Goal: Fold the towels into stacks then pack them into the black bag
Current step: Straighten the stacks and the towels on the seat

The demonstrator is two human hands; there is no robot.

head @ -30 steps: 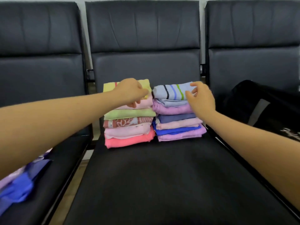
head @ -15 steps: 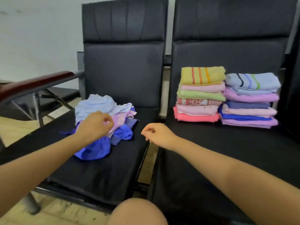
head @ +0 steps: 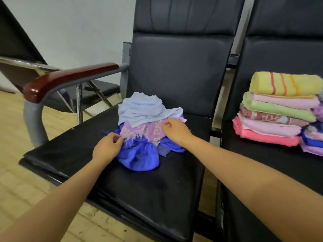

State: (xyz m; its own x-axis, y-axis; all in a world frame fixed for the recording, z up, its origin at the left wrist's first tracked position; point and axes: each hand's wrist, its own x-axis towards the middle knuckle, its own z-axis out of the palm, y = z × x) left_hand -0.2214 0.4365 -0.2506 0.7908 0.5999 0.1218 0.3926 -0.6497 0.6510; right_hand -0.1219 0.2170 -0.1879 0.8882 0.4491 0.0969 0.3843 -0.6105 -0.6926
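Observation:
A heap of unfolded towels lies on the left black seat [head: 157, 186]: a light blue towel [head: 141, 109] on top, a purple patterned towel [head: 145, 131] under it, and a royal blue towel [head: 139, 158] at the bottom. My left hand [head: 107, 147] pinches the purple towel's frayed left edge. My right hand [head: 174, 131] pinches the same towel's upper right part. A folded stack [head: 276, 109] topped by a yellow striped towel [head: 283, 83] stands on the right seat, with a second stack [head: 314, 135] cut off at the frame edge. The black bag is out of view.
A red-brown wooden armrest [head: 68, 79] on a grey metal tube borders the left seat. Tall black backrests [head: 180, 55] rise behind both seats. Wooden floor [head: 17, 154] lies to the left, with another chair frame behind the armrest.
My view has swung left from the folded stacks to the loose heap. Both hands left the stacks, crossed over, and now pinch the purple patterned towel.

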